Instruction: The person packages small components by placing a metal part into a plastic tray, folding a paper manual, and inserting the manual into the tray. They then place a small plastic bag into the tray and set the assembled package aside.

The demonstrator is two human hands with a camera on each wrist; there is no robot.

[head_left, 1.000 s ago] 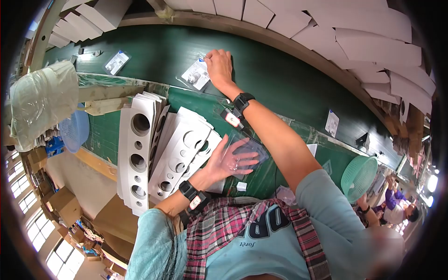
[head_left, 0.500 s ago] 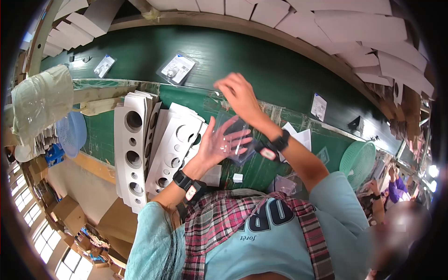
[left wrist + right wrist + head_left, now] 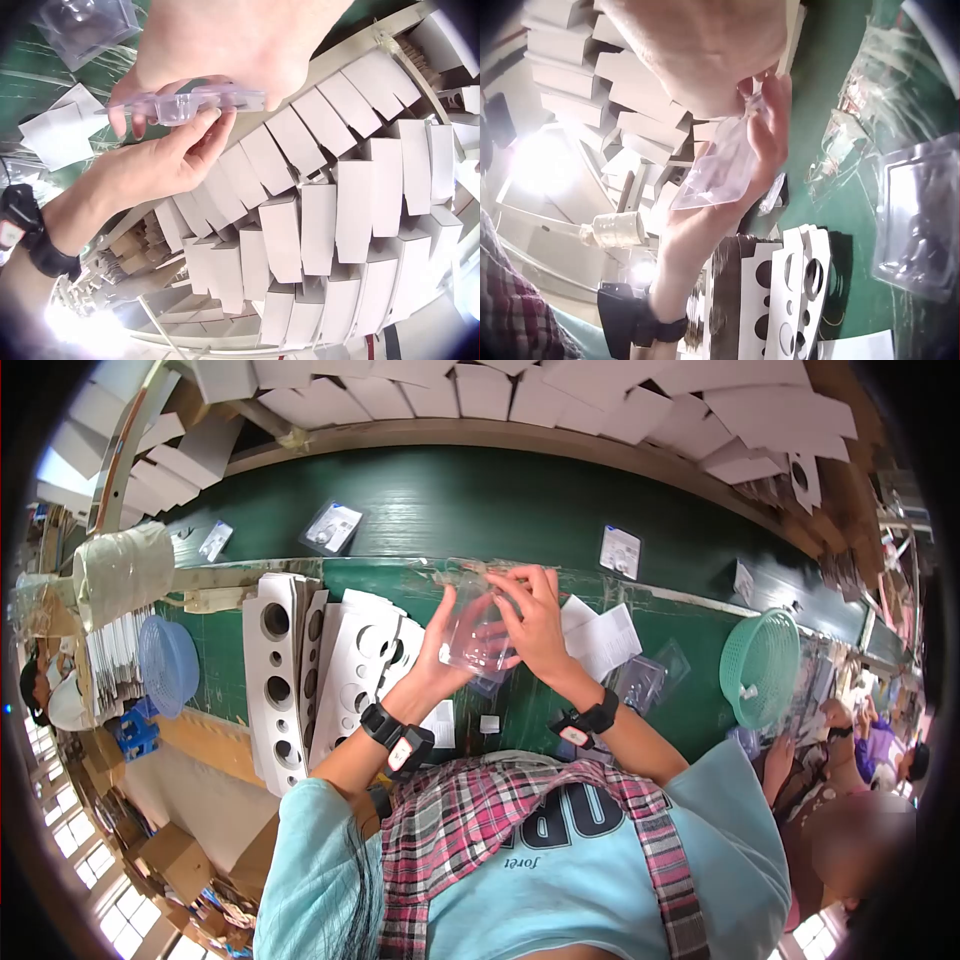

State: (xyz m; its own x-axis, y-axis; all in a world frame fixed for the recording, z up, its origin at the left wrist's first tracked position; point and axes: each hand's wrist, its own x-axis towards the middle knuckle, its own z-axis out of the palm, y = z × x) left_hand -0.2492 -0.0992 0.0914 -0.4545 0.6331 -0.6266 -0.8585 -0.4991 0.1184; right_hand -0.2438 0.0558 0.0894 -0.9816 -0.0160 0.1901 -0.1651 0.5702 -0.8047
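A clear plastic blister shell (image 3: 474, 638) lies across the palm side of my left hand (image 3: 436, 655), whose thumb and fingers hold its edges. With thumb and fingertips, my right hand (image 3: 537, 628) pinches the upper right edge of the same shell. Seen edge-on in the left wrist view, the shell (image 3: 174, 109) has a moulded bulge and spans between both hands. In the right wrist view the back of my right hand hides part of the shell (image 3: 718, 169). Both hands are over the near edge of the green bench.
Packed cards (image 3: 621, 552) lie on the dark green belt (image 3: 480, 500) ahead. Stacks of white sheets with round holes (image 3: 278, 690) stand left. To the right are loose papers (image 3: 605, 642), clear shells (image 3: 645, 678) and a green basket (image 3: 735, 665). A blue basket (image 3: 168, 665) is far left.
My right hand has left a packed card on the belt and come back to the shell in my left hand, now pinching it. The cards on the belt have shifted left.
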